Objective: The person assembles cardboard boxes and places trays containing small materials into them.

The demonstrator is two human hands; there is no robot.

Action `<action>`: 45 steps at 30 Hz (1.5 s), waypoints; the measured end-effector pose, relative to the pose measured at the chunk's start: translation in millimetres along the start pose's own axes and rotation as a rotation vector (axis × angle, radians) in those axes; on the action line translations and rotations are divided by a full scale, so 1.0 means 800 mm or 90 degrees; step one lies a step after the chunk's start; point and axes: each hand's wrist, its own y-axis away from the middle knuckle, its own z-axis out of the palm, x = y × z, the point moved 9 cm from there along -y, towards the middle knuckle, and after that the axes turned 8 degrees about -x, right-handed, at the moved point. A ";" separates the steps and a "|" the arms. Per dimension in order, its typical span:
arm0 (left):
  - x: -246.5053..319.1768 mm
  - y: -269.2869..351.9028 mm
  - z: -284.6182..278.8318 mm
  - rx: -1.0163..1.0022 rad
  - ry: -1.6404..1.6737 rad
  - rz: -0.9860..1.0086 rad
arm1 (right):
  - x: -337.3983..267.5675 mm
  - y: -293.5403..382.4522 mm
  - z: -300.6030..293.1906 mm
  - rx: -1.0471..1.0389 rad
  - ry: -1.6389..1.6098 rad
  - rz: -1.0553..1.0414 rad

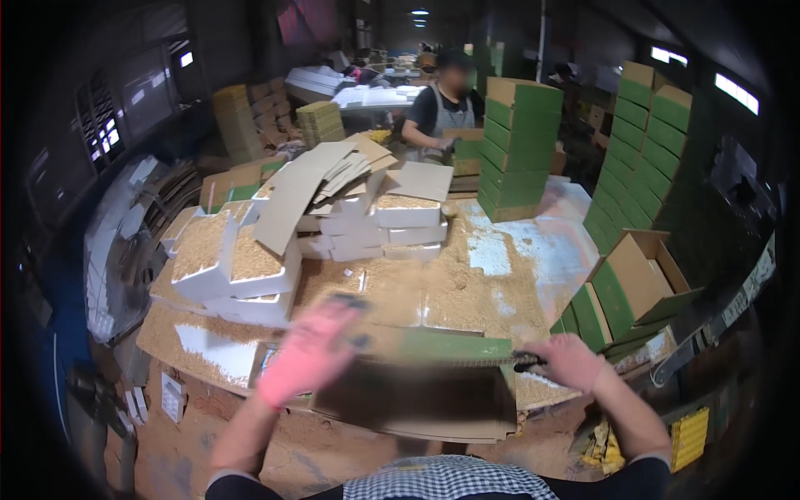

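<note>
In front of me a green and brown cardboard box (412,400) lies at the near edge of the table, its dark opening facing me. My right hand (565,360), in a pink glove with black fingertips, grips the upper right corner of the box. Over its left end hovers my left hand (315,350) in a matching glove, blurred, with thumb and fingers apart and nothing visible between them. Behind the box, white foam trays (453,306) filled with husk-like brown material lie flat. Part of a printed item (269,356) shows under my left wrist.
Filled foam boxes (231,269) stack at left, with cardboard sheets (306,194) on top. Green cartons (519,150) stand in a column at the back; an open carton (644,281) is at right. A co-worker (447,106) stands across the table. Brown material covers much of the tabletop (556,219).
</note>
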 end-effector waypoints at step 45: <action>0.021 -0.026 0.121 -0.096 0.053 -0.060 | -0.045 -0.129 0.029 0.583 -0.522 0.154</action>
